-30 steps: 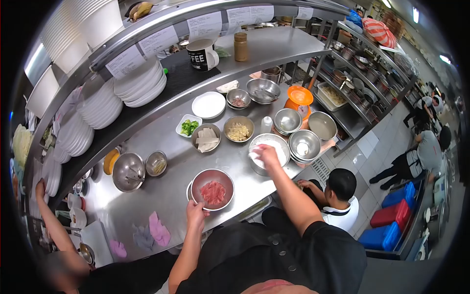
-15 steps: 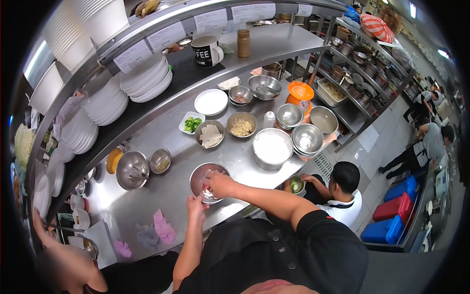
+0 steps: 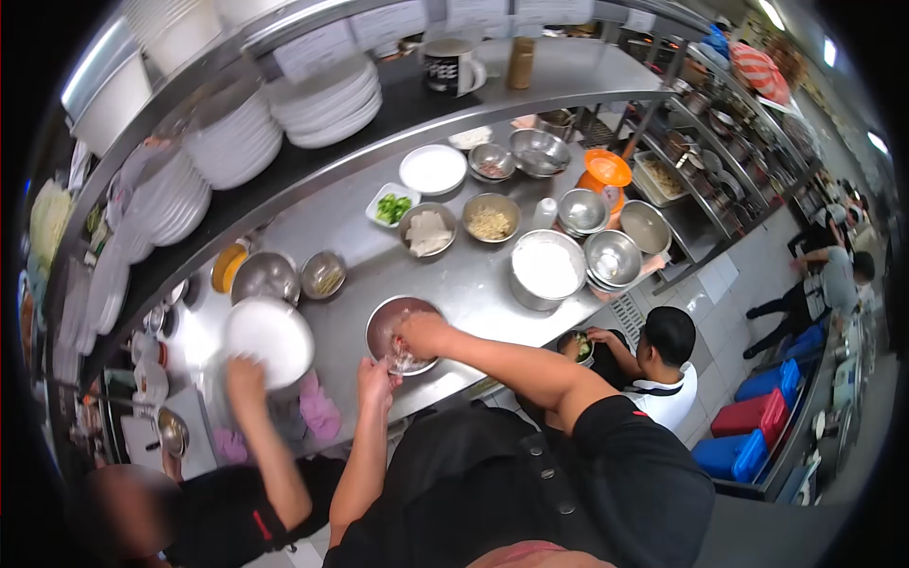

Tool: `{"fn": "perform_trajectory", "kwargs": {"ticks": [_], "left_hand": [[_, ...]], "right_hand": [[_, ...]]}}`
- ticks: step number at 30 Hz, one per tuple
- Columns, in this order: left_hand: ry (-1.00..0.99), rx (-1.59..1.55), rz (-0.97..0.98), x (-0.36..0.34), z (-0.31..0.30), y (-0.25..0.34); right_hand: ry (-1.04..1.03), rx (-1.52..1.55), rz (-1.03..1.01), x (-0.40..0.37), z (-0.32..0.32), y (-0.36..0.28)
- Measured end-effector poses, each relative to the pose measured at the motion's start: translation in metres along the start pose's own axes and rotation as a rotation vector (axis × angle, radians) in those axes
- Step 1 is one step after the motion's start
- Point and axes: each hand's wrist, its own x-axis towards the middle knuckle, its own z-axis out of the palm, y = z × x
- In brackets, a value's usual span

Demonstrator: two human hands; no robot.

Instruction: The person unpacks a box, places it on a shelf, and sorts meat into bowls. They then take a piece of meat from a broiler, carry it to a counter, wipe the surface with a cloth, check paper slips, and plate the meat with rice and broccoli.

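Observation:
A metal mixing bowl [image 3: 379,328] stands near the front edge of the steel counter [image 3: 352,227]. My left hand [image 3: 376,379] is closed on the bowl's near rim. My right hand [image 3: 424,336] reaches down inside the bowl, its fingers curled into reddish and white food [image 3: 401,360]. The fingertips are partly hidden, and I cannot make out what exactly they hold. Behind the bowl stand a bowl of pale flat slices [image 3: 428,232], a bowl of shredded pale food [image 3: 490,223] and a large pot of white contents [image 3: 547,268].
At my left a co-worker's hand [image 3: 244,381] holds a white plate [image 3: 275,336] over the counter. A pink cloth [image 3: 319,409] lies near the front edge. Stacked plates [image 3: 232,137] line the shelf above. At right a seated person [image 3: 668,364] holds a small bowl.
The co-worker's arm has swung in from the left with a white plate. The view has shifted slightly. My hands stay at the bowl, the right one still inside it.

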Motion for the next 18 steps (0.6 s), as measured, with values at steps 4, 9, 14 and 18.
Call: {"fn": "perform_trajectory", "kwargs": {"ticks": [4,9,14,18], "left_hand": [[-0.144,-0.033,0.062,-0.016,-0.001,0.029],[-0.086,0.004,-0.001,-0.015,0.004,0.020],[-0.098,0.079,-0.052,-0.001,0.001,0.001],[-0.043,0.020,-0.075,-0.006,-0.004,0.009]], "right_hand": [[0.166,0.073,-0.004,0.002,0.001,0.010],[0.120,0.111,-0.025,0.001,-0.012,-0.005],[0.021,0.001,-0.006,-0.005,0.018,-0.010],[0.227,-0.024,-0.108,-0.026,-0.012,-0.023]]}}
